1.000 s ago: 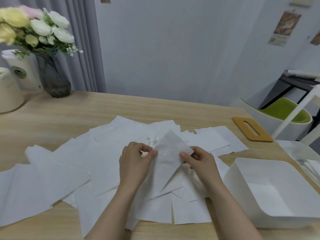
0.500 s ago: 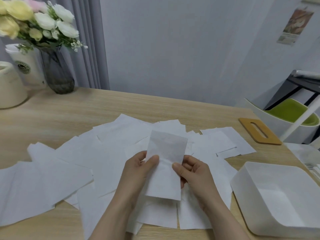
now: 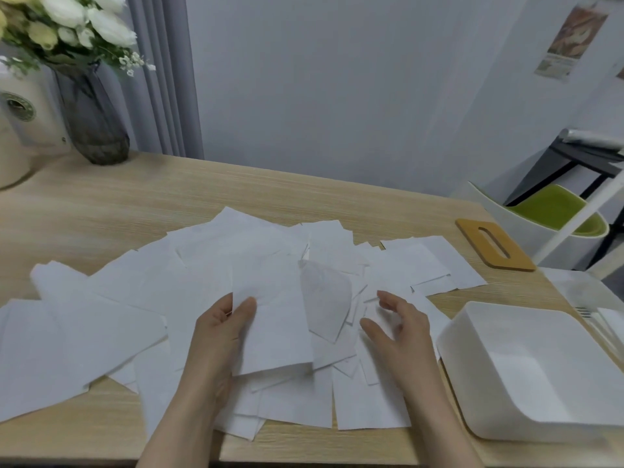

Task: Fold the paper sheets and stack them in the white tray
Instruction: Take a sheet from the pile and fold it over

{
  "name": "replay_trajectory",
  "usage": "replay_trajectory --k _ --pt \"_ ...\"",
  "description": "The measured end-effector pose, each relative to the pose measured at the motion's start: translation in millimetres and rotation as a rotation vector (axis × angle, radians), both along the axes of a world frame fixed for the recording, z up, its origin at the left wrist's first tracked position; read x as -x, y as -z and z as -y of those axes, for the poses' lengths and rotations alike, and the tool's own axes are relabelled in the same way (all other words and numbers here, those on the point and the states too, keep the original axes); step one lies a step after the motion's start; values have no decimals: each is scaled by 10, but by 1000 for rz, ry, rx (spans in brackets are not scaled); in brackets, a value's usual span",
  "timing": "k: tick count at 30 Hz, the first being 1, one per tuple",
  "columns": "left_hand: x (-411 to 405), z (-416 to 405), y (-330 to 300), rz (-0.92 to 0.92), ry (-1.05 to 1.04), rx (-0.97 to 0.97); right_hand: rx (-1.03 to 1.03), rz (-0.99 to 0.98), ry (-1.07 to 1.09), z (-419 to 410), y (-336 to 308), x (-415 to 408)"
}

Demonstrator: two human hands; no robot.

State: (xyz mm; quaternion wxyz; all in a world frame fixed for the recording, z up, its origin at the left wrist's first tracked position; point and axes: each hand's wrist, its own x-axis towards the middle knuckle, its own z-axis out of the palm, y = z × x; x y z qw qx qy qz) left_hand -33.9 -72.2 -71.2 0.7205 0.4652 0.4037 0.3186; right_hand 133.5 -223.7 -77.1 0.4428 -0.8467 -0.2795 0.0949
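Near the front edge of the tabletop [image 3: 111, 211], a folded sheet [image 3: 273, 329] is pinched by the left hand [image 3: 223, 329]; its right flap is raised. The right hand [image 3: 398, 329] is held apart, fingers relaxed, nothing gripped. The flap may spring open if left unpressed. The white tray [image 3: 472, 383] is placed at the right edge. No legible writing is seen.

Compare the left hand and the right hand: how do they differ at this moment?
The left hand pinches a paper sheet between thumb and fingers; the right hand holds nothing. The left hand's thumb lies on the sheet; the right hand's fingers are spread and relaxed. The right hand is nearer the white tray. Both are bare, above the scattered sheets.
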Motion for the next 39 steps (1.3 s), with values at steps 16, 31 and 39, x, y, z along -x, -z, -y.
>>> replay_trajectory --k 16,31,39 --pt "79 40 24 6 -44 24 -20 -138 102 -470 -57 219" --pt "32 83 72 -6 -16 -19 -368 -429 219 -403 -148 124" --pt "31 87 92 -19 -18 -19 -523 -301 265 -307 -227 152"
